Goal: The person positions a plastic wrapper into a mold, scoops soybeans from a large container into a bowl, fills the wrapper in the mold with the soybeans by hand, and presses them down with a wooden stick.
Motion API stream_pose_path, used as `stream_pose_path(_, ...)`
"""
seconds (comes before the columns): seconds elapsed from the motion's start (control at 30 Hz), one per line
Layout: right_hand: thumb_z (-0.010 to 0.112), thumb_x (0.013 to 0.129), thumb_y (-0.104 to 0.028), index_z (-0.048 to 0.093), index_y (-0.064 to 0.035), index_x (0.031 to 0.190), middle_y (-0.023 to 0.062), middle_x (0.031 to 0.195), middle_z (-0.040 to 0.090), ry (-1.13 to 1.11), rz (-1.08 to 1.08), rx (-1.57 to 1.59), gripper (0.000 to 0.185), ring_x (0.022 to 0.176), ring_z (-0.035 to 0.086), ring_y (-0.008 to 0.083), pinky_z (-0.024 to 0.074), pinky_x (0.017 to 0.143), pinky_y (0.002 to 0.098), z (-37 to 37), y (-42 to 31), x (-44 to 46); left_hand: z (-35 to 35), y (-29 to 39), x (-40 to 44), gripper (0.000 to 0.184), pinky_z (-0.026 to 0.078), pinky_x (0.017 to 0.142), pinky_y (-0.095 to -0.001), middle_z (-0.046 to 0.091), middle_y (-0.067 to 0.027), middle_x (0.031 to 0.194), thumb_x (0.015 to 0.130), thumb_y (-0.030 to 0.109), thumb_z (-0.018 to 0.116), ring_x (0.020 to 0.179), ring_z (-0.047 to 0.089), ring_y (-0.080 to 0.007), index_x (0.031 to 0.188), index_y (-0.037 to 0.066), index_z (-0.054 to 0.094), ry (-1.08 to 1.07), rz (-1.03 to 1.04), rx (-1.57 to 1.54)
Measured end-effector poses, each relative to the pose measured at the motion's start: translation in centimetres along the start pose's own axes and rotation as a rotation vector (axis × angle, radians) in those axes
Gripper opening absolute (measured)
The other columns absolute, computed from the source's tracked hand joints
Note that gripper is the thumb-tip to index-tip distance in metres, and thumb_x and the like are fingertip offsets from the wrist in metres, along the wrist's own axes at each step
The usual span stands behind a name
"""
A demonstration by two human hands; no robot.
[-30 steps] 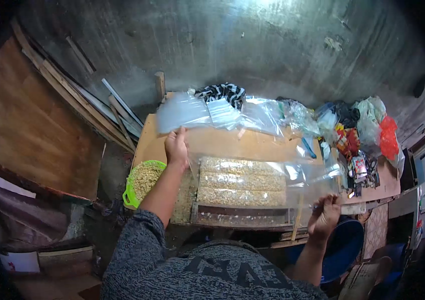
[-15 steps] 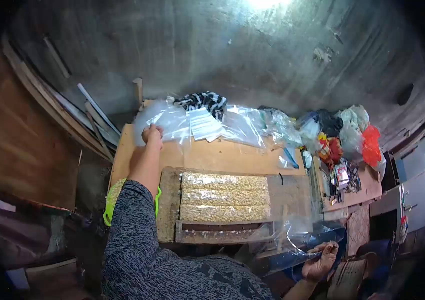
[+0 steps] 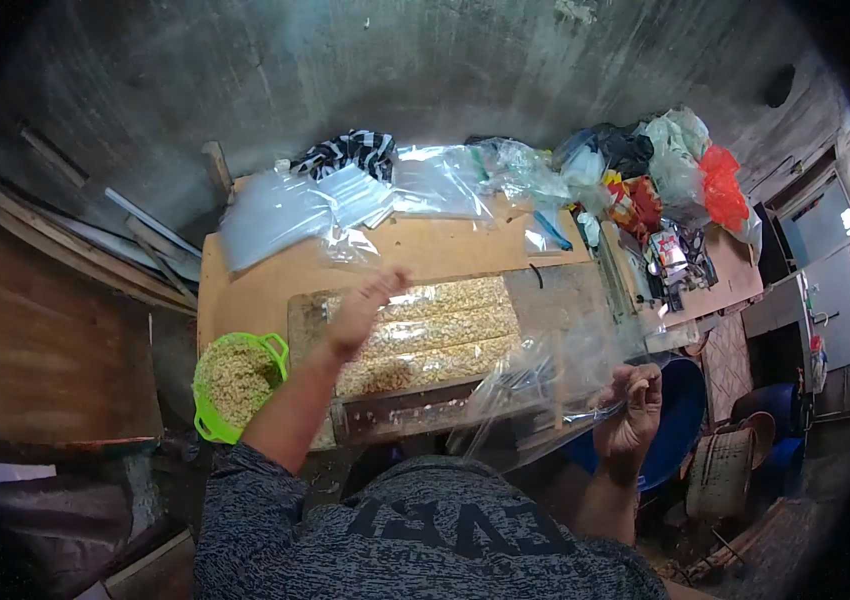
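My right hand (image 3: 631,415) is closed on the edge of a clear plastic sheet (image 3: 535,385), which hangs loosely to its left over the front of the wooden board. My left hand (image 3: 370,308) is in front of the left part of several rows of pale chopped pieces, perhaps nuts or grain, under shiny clear film (image 3: 445,330). It is smeared by motion, so whether its fingers are closed cannot be made out. A wooden strip (image 3: 395,408) runs along the front of the rows. Beside my left forearm stands a green basket (image 3: 280,350) full of similar pale pieces.
Flat plastic sheets (image 3: 270,218) and a striped black-and-white cloth (image 3: 350,152) lie at the table's back. Further right are bunched plastic bags (image 3: 520,170), a red bag (image 3: 723,195) and small items. A blue tub (image 3: 680,425) stands by my right hand.
My left hand has come back from the plastic sheets at the back to above the rows. My right hand, still holding the clear sheet, is higher in view. The camera view has shifted.
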State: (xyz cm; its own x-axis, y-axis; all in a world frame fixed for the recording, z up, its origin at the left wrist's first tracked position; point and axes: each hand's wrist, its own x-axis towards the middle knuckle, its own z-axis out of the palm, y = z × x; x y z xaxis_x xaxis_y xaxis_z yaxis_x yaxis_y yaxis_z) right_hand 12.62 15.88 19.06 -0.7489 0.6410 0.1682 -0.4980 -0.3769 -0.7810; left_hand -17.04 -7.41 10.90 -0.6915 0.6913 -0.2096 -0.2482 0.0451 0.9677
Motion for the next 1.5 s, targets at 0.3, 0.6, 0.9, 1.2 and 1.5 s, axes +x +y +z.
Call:
stream_pose_path(0.3, 0.060, 0.097, -0.013, 0.052, -0.0097, 0.107, 0.0114, 0.094, 0.068, 0.110, -0.005, -0.065, 0.013, 0.070, 0.066, 0.0173, 0.0570, 0.061, 0.0325, -1.5, 0.1, -0.3, 10.6, -5.7, -6.8, 0.066, 0.049, 0.092, -0.0398, 0.063, -0.0163, 0.121, 0.100, 0.053, 0.041, 0.108, 0.062, -0.0252, 0.144, 0.003, 0.040, -0.532, -0.427, -0.725)
stream_pose_path(0.6, 0.067, 0.091, -0.003, 0.054, -0.0074, 0.107, 0.0045, 0.088, 0.064, 0.317, 0.066, -0.239, 0.021, 0.070, 0.063, 0.0136, 0.0527, 0.061, 0.0256, -5.7, 2.3, -1.3, 10.4, -2.4, -11.7, 0.024, 0.058, 0.069, -0.0290, 0.069, -0.0080, 0.091, 0.099, 0.011, 0.056, 0.079, 0.067, -0.0139, 0.120, 0.000, 0.063, -0.061, -0.244, -0.430)
stream_pose_path(0.9, 0.067, 0.087, 0.006, 0.046, -0.0023, 0.125, -0.0003, 0.087, 0.051, 0.184, 0.189, -0.390, 0.044, 0.073, 0.050, 0.0063, 0.0441, 0.065, 0.0188, -7.0, 3.1, -0.6, 10.7, -0.3, -14.1, 0.016, 0.055, 0.069, -0.0285, 0.067, -0.0081, 0.090, 0.097, 0.006, 0.057, 0.075, 0.067, -0.0166, 0.110, 0.000, 0.065, 0.124, 0.156, -0.109)
stream_pose_path(1.2, 0.078, 0.080, -0.025, 0.050, -0.0050, 0.134, 0.0151, 0.132, 0.051, -0.386, -0.033, -0.959, 0.064, 0.119, 0.051, 0.0281, 0.0402, 0.100, 0.0388, -4.0, 1.5, 4.5, 11.2, 4.7, -16.1, 0.013, 0.055, 0.069, -0.0280, 0.069, -0.0104, 0.090, 0.091, -0.001, 0.064, 0.078, 0.068, -0.0166, 0.104, -0.002, 0.067, -0.022, 0.293, 0.317)
stream_pose_path(1.5, 0.071, 0.069, -0.072, 0.056, -0.0007, 0.132, 0.0184, 0.130, 0.057, -1.200, 0.497, -0.339, 0.096, 0.123, 0.052, 0.0304, 0.0394, 0.104, 0.0429, -2.2, 5.9, 6.7, 12.5, 8.5, -18.2, 0.013, 0.054, 0.067, -0.0254, 0.071, -0.0086, 0.086, 0.089, 0.001, 0.068, 0.078, 0.070, -0.0140, 0.102, -0.001, 0.069, -0.035, 0.307, 0.593)
